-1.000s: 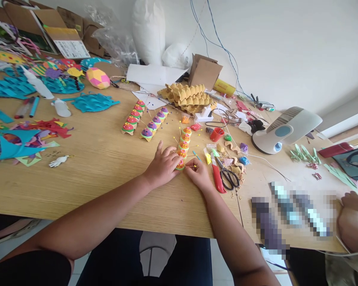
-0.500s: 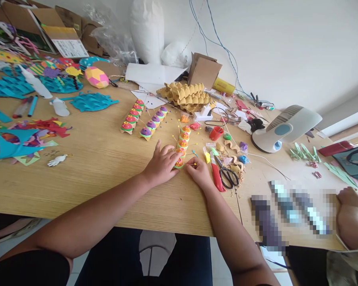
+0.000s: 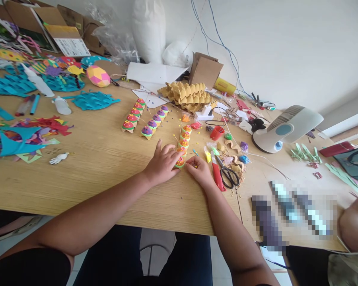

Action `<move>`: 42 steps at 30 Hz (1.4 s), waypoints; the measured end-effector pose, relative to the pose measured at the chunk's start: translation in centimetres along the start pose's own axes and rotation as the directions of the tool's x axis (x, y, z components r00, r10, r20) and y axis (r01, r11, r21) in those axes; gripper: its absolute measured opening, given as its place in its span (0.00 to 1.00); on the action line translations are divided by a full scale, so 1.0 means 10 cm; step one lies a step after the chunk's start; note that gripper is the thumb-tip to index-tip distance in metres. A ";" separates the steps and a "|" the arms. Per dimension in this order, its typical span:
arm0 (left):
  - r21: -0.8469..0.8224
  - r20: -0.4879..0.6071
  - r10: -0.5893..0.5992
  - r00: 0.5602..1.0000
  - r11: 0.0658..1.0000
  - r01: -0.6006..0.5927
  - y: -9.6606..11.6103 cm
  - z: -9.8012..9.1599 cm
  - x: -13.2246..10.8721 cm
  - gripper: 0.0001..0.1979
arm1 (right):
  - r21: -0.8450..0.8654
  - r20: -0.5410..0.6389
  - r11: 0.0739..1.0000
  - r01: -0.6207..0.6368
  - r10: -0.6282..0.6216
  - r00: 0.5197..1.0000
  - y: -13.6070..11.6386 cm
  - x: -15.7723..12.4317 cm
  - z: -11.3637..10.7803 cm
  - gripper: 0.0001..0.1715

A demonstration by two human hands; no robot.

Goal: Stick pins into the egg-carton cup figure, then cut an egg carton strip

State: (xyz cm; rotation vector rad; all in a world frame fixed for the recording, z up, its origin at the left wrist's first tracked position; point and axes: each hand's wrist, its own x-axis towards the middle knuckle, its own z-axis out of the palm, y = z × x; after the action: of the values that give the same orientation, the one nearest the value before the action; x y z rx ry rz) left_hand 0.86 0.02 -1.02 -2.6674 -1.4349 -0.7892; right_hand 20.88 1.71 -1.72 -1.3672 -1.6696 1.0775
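An egg-carton caterpillar (image 3: 184,142), painted orange and yellow-green with yellow-tipped wires sticking out of its sides, lies on the table in front of me. My left hand (image 3: 164,163) grips its near end from the left, thumb low by the last bump and some fingers raised. Close to the right side of that end, my right hand (image 3: 199,169) pinches a small wire with a yellow tip, mostly covered by the fingers. Left of it stand a purple caterpillar (image 3: 151,126) and a red one (image 3: 133,115) of the same make.
Black-handled scissors (image 3: 229,176) and a red cutter (image 3: 217,177) lie just right of my right hand, among clay scraps. Behind are a red cup (image 3: 216,132) and stacked egg cartons (image 3: 185,94). A white fan (image 3: 283,129) stands right. Another person's arm (image 3: 356,222) rests at the right edge.
My right hand's fingers have turned slightly and cover more of the yellow-tipped wire. My left hand keeps its hold. The other person's hand has shifted at the right edge.
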 end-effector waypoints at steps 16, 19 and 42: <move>0.006 -0.020 0.004 1.000 1.000 -0.004 -0.01 0.02 -0.01 0.29 | 0.159 0.041 0.984 -0.083 0.078 0.996 0.08 0.00 0.01 0.17; 0.018 -0.015 0.006 1.000 1.000 -0.005 -0.01 0.02 -0.01 0.29 | 0.174 0.042 0.980 -0.099 0.093 0.995 0.10 0.01 0.01 0.19; 0.006 -0.020 0.002 1.000 1.000 -0.002 0.00 0.02 0.00 0.23 | 0.114 0.027 0.991 -0.064 0.061 0.998 0.10 0.01 0.02 0.16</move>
State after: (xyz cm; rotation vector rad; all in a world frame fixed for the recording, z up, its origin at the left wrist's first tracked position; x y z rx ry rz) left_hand 0.93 0.12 -1.16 -2.6476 -1.4282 -0.8077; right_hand 21.10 1.83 -2.68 -1.3446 -1.5648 1.2109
